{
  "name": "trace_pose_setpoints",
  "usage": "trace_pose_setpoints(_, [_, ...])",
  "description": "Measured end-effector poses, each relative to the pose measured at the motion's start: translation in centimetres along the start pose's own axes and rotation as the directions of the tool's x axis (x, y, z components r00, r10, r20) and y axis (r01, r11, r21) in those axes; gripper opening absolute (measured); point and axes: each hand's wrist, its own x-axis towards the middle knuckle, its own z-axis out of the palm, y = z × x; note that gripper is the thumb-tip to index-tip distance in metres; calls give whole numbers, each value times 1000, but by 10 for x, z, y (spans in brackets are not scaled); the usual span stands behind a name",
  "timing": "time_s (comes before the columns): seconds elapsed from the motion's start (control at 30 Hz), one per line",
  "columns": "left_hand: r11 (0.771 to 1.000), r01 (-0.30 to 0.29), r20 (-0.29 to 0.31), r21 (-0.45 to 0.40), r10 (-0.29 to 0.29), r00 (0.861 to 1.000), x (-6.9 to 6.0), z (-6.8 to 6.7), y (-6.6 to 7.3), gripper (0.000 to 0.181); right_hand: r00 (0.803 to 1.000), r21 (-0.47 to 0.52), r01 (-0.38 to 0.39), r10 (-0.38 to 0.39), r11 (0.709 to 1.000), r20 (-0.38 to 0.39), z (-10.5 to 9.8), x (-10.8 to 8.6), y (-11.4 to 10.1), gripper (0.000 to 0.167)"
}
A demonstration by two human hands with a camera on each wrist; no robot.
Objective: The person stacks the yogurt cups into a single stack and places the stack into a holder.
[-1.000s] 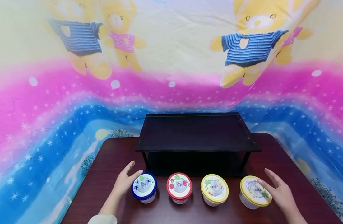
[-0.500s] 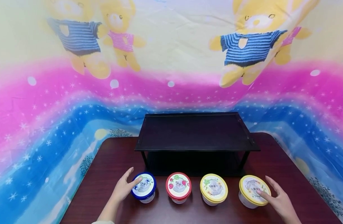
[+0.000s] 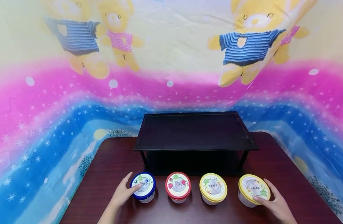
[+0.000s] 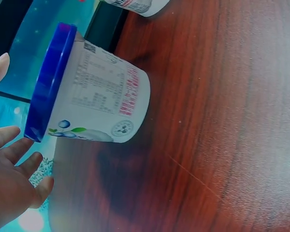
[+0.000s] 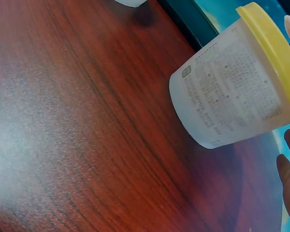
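Observation:
In the head view my left hand [image 3: 121, 193] is beside the tub with the blue lid [image 3: 143, 185], its thumb over the lid's edge. The left wrist view has the fingers [image 4: 25, 164] spread near the blue lid [image 4: 52, 82], with the thumb apart from it. At the right, my right hand [image 3: 276, 203] reaches round the tub with the yellow lid [image 3: 253, 189], thumb over the lid and fingers along its far side. Whether these fingers touch the rim I cannot tell. Both tubs stand upright on the table.
Between them stand a red-lidded tub [image 3: 178, 185] and another yellow-lidded tub [image 3: 213, 189]. A black two-level shelf [image 3: 196, 132] is behind the row on the dark wooden table [image 3: 115, 155]. A bear-patterned cloth [image 3: 171, 56] hangs around the back and sides.
Both hands have come lower and closer around the outer tubs. The right hand has moved slightly left against its yellow-lidded tub. The tubs have stayed in place.

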Motion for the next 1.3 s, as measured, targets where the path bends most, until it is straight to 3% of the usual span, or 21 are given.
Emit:
trace_pose_setpoints(0.27, [999, 3, 14, -35, -3, 1000, -4, 4, -6, 85, 997, -30, 71, -72, 997, -33, 5, -2, 2, 90])
trace_pose_setpoints(0.4, [998, -28, 15, -55, 29, 999, -5, 7, -9, 84, 996, 2, 81, -81, 997, -19, 4, -2, 2, 94])
trace_pose_setpoints(0.57, [994, -70, 20, -79, 72, 997, -6, 11, -12, 85, 998, 37, 64, -64, 997, 2, 3, 0, 3, 97])
trace_pose_setpoints(0.83, [972, -68, 38, -224, 79, 996, -11, 16, -21, 91, 999, 63, -39, 37, 997, 30, 6, 0, 6, 98])
trace_pose_setpoints(0.97, [964, -66, 47, -256, 81, 996, -14, 16, -25, 94, 996, 67, -79, 77, 995, 35, 8, 1, 6, 100])
trace_pose_setpoints(1.3, [949, -101, 61, -299, 125, 990, -17, 16, -23, 102, 998, 71, -54, 53, 996, 14, 7, -2, 5, 101])
